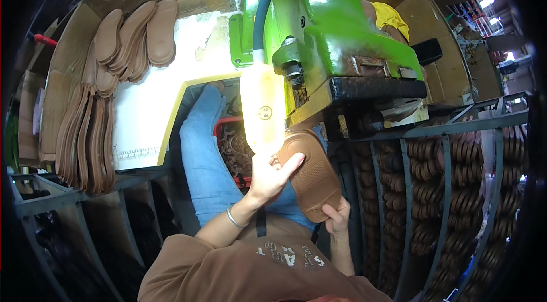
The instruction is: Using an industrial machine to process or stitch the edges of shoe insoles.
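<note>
A brown shoe sole (pixel 313 179) with a textured patch is held over my lap, tilted, below the green machine's head. My left hand (pixel 270 176) grips its upper left edge, thumb lying on the face. At the lower right end, my right hand (pixel 337 216) pinches the sole between thumb and fingers. The sole's far end is close to the machine's dark lower part. A glowing lamp (pixel 262 111) hangs just above my left hand and partly blocks the view behind it.
The green machine (pixel 347 25) stands ahead. Brown soles (pixel 85 137) are stacked on the white table (pixel 139 122) at left. A red basket (pixel 218 134) of scraps sits between my legs. Metal racks (pixel 447 188) of soles fill the right; another rack (pixel 85 228) stands at left.
</note>
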The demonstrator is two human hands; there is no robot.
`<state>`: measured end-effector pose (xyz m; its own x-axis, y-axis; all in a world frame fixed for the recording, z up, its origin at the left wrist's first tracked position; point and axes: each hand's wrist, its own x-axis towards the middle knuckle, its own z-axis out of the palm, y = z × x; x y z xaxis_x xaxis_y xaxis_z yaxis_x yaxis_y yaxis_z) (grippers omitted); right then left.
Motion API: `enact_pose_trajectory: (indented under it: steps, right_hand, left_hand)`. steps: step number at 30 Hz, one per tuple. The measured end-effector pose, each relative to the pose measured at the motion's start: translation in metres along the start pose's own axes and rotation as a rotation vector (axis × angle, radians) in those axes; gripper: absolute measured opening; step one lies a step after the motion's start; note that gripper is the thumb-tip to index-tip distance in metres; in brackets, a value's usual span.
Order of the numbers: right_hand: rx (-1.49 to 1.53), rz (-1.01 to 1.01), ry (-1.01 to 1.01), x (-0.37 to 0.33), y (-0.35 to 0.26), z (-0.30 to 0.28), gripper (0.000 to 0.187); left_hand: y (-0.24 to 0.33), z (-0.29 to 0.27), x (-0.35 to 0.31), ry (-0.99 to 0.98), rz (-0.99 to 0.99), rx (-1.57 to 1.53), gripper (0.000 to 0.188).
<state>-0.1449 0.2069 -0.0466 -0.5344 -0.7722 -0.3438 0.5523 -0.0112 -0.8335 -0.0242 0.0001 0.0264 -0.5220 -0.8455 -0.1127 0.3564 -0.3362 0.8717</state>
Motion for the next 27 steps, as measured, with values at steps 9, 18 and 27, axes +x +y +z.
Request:
enact_pose_trajectory:
  steps: [9,18,27]
  right_hand:
    - [-0.262,0.193,-0.179,0.003,0.020,0.004,0.049]
    - [-0.281,0.237,-0.335,-0.004,0.048,0.044,0.044]
    - [-0.154,-0.156,0.090,0.008,-0.035,-0.011,0.041]
  left_hand:
    - [-0.006,-0.009,0.011,-0.143,0.189,0.405,0.027]
    - [0.014,-0.016,0.020,0.004,0.154,0.505,0.018]
    - [-0.006,-0.018,0.014,0.036,0.146,0.161,0.011]
